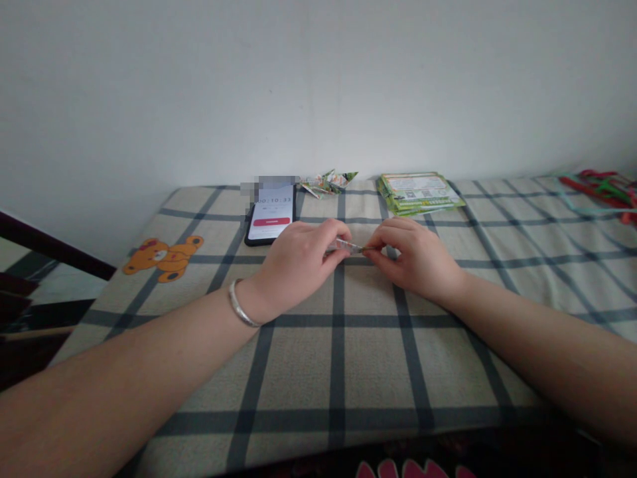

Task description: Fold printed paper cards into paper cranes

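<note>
Between my hands is a small, narrow piece of folded printed paper (350, 246), mostly hidden by fingers. My left hand (308, 252), with a silver bangle at the wrist, pinches its left part between thumb and fingers. The thumb and fingertips of my right hand (415, 255) close on its thin, pointed right end. Just beyond, folded paper shapes (328, 184) with green and white print lie near the wall. A stack of green-and-white printed sheets (421, 191) rests behind my right hand.
A phone (271, 216) showing a timer lies beyond my left hand. An orange bear cutout (164, 257) is at the left on the checked cloth (308, 372). Red and green items (604, 189) sit at the far right. A white wall (318, 86) borders the back edge.
</note>
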### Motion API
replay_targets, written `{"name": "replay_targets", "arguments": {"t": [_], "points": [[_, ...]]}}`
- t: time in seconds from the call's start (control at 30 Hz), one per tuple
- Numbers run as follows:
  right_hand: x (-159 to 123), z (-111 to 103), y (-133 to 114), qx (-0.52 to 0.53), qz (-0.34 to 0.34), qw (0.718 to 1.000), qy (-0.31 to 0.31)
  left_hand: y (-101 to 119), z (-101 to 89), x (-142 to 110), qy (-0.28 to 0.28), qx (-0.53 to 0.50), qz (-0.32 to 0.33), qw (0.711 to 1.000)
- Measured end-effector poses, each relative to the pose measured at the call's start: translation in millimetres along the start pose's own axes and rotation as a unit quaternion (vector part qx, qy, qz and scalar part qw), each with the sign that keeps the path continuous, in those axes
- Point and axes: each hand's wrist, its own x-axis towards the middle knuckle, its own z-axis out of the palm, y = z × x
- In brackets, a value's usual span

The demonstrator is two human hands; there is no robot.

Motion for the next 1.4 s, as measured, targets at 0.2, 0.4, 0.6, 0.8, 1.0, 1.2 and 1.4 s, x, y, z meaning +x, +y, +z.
{"name": "replay_targets", "arguments": {"t": [0.2,0.4,0.6,0.8,1.0,1.2,1.4], "points": [[-0.2,-2.1,7.6,0.042,0.048,0.998,-0.019,-5.2,1.6,-1.1,-0.001,-0.041,-0.047,0.998],[-1.7,-4.2,14.4,0.03,0.076,0.997,-0.015,-7.3,2.0,-1.3,-0.009,-0.06,-0.058,0.996],[-1.2,-8.3,24.0,0.025,0.085,0.996,-0.005,-6.7,-0.4,-1.4,0.002,-0.053,-0.056,0.997],[-0.9,-5.7,25.2,0.04,0.053,0.998,-0.02,-6.5,-0.1,-1.5,0.005,-0.038,-0.046,0.998],[0.2,-2.1,5.2,0.018,0.02,0.999,-0.031,-4.4,-1.1,-0.6,-0.003,-0.018,0.01,1.0],[0.2,-0.1,-7.4,-0.021,0.0,0.999,-0.027,-1.8,-1.9,0.1,0.015,-0.057,0.019,0.998],[-0.3,1.4,-3.2,0.021,-0.023,1.0,0.002,-1.3,-0.5,0.4,0.005,-0.085,0.007,0.996]]}}
